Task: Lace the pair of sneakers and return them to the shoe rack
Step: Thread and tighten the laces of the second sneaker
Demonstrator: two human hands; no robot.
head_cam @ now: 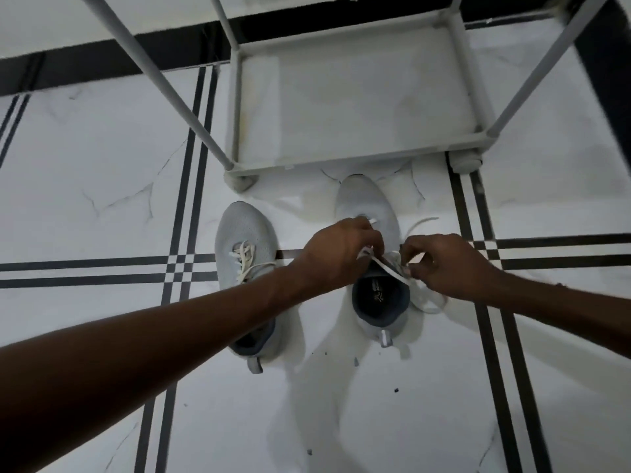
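White lace ends vanish inside both hands over right sneaker.

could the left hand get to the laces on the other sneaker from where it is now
Probably yes: the left hand is beside the left sneaker, whose laces lie exposed, unobstructed. It would first have to release the lace.

two sneakers side by side on floor, shoe rack behind

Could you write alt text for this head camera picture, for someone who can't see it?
Both hands, left and right, work a white lace on the right grey sneaker on the tiled floor. The left sneaker sits laced beside it, before a white shoe rack.
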